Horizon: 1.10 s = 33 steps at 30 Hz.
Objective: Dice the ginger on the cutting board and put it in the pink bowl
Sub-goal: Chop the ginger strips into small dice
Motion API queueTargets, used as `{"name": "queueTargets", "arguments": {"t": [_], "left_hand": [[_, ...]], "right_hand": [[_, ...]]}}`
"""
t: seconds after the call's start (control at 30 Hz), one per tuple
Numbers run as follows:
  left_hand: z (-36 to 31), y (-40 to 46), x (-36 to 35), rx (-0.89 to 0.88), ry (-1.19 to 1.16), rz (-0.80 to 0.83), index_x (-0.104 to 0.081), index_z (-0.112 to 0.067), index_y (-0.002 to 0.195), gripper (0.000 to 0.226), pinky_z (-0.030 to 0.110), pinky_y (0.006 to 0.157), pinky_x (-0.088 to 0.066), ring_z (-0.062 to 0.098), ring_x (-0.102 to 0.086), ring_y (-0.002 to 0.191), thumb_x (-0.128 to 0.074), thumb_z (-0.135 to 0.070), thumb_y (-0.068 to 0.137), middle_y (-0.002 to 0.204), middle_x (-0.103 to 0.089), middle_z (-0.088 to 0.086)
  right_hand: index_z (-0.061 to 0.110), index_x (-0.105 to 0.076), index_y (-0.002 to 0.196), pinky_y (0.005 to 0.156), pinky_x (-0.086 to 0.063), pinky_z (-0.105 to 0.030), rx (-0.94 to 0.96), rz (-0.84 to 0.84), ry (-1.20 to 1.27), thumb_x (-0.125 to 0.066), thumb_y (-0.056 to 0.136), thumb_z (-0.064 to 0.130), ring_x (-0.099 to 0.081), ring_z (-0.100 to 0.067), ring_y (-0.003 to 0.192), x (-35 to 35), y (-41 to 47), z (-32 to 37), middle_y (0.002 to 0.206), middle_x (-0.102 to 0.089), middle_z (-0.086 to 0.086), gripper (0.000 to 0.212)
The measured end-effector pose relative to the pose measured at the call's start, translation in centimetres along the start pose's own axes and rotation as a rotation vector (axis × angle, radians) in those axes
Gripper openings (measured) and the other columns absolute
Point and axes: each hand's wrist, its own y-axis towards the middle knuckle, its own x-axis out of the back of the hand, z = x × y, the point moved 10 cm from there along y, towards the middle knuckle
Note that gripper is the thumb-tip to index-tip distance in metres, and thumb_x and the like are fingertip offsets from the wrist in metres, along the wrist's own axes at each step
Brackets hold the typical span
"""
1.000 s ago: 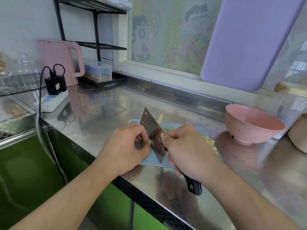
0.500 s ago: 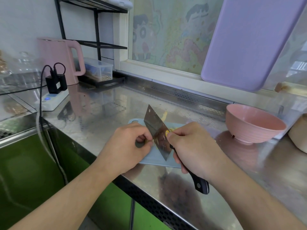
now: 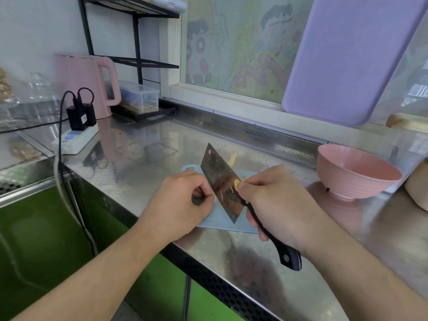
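Both hands were seen low over a small blue cutting board (image 3: 209,224) at the near edge of a steel counter (image 3: 143,163). The right hand (image 3: 275,202) was wrapped round the black handle of a cleaver (image 3: 221,181), thumb and forefinger pinched against the blade near its yellow sticker; the blade was tilted, its far corner raised. The left hand (image 3: 178,205) was curled beside the blade's left face, fingertips drawn together on what appeared to be a small piece of ginger (image 3: 215,197), though most of it was hidden by the fingers and the steel. A pale yellow sliver, probably more ginger, was glimpsed past the blade's upper edge. Much of the board was covered by the hands and the cleaver.

A pink bowl (image 3: 356,174) was set on the counter to the right, apart from the board; nothing could be made out in the visible part of its inside. A lilac board (image 3: 347,59) was leaned against the window behind it. At the far left a pink kettle (image 3: 85,84) was stood, with a clear lidded box (image 3: 139,97) beside it under a black rack (image 3: 136,38), and a white power strip (image 3: 76,140) with black plugs in front.
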Motion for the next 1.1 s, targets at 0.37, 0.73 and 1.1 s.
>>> {"name": "queueTargets", "arguments": {"t": [0.37,0.73,1.1], "left_hand": [[-0.5,0.0,0.3,-0.029,0.004,-0.013,-0.072,-0.026,0.077,0.016,0.03,0.077,-0.059,0.008,-0.069,0.08,-0.081,-0.014,0.082,0.084,-0.067,-0.013],[-0.9,0.0,0.4,-0.05,0.023,-0.018,-0.073,-0.024,0.077,0.015,0.027,0.075,-0.058,0.008,-0.069,0.079,-0.082,-0.012,0.081,0.082,-0.068,-0.012],[-0.9,-0.1,0.5,-0.025,0.014,-0.025,-0.071,-0.026,0.077,0.017,0.026,0.076,-0.059,0.005,-0.068,0.078,-0.08,-0.012,0.08,0.082,-0.067,-0.014]], "right_hand": [[-0.01,-0.052,0.083,0.047,-0.04,-0.029,0.002,0.012,-0.047,-0.052,0.103,0.022,-0.053,-0.024,0.031,-0.5,-0.2,0.2,0.059,-0.055,-0.021,0.038],[0.009,-0.063,0.08,0.072,-0.066,-0.046,0.062,0.025,-0.207,-0.051,0.104,0.023,-0.072,-0.035,0.069,-1.6,0.7,1.8,0.076,-0.071,-0.016,0.03],[-0.001,-0.058,0.077,0.054,-0.057,-0.038,0.044,0.026,-0.121,-0.052,0.103,0.017,-0.067,-0.028,0.049,-1.4,0.2,0.5,0.073,-0.068,-0.024,0.032]]}}
